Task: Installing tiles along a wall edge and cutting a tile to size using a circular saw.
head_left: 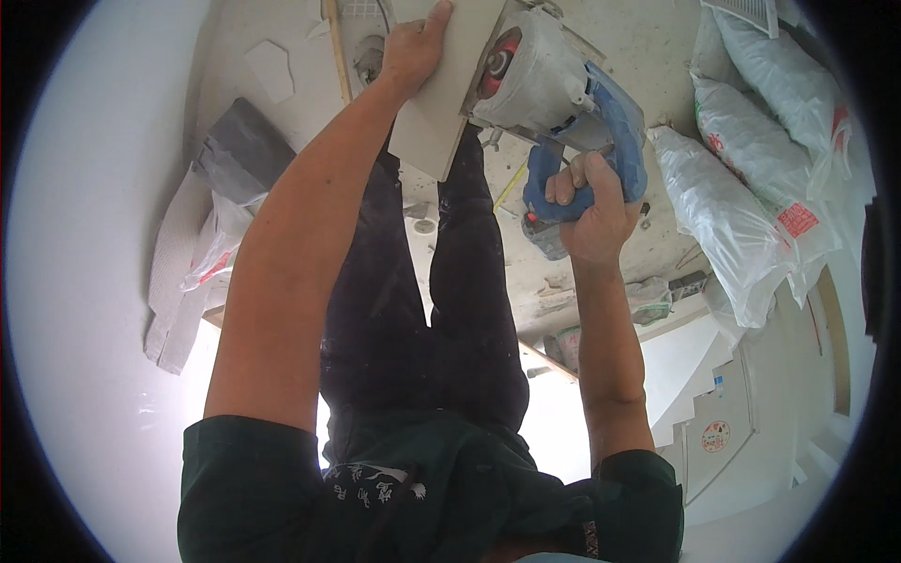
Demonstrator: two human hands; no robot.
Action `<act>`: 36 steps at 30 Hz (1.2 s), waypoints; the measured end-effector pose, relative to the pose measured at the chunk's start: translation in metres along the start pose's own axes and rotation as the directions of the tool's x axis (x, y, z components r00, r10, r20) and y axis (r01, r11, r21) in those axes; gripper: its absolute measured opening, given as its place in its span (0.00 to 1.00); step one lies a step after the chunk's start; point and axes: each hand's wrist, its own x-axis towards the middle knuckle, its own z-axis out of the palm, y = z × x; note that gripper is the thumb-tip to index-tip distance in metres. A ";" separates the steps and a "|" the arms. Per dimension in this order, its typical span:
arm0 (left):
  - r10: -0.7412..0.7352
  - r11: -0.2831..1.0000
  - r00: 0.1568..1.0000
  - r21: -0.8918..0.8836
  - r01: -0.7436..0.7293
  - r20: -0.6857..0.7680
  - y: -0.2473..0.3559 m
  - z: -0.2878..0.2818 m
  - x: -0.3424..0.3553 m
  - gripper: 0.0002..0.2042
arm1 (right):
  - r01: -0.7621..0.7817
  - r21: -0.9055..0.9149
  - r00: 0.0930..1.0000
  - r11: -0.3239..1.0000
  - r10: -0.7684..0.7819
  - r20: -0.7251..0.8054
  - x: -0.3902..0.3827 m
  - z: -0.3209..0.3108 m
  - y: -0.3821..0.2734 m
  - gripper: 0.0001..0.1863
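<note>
My left hand grips the left edge of a flat beige tile, thumb lying along its top face, the other fingers mostly hidden. The tile is held in front of my legs, its near corner pointing toward me. My right hand is wrapped round the blue handle of a dusty circular saw. The saw's grey guard and red blade hub lie against the tile's right side. Where the blade meets the tile cannot be made out. A battery pack sits below the handle.
Full white sacks line the right side. A dark grey box-like piece and a folded pale sheet lean at the left wall. A wooden strip, a broken tile piece and a tape roll lie on the dusty floor.
</note>
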 end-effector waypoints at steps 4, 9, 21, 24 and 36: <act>0.008 1.000 1.000 0.005 -0.008 -0.027 0.003 0.000 -0.003 0.39 | -0.004 0.040 0.993 0.999 0.009 -0.114 -0.003 0.005 0.003 0.14; -0.022 0.997 0.999 0.069 0.020 0.041 0.019 -0.006 -0.012 0.39 | -0.064 -0.009 0.996 0.998 0.063 -0.063 -0.008 -0.003 0.002 0.12; -0.108 0.994 0.991 0.025 0.107 0.079 0.033 -0.006 -0.022 0.38 | -0.032 0.018 0.996 0.999 0.034 -0.082 -0.004 -0.002 0.005 0.09; -0.087 0.994 0.992 0.072 0.081 0.092 0.029 -0.008 -0.019 0.39 | -0.078 0.036 0.992 0.996 0.081 -0.099 -0.007 -0.005 0.007 0.05; -0.080 0.995 0.993 0.074 0.074 0.087 0.035 0.002 -0.014 0.40 | -0.036 -0.063 0.998 0.997 0.033 -0.049 -0.007 -0.009 0.006 0.29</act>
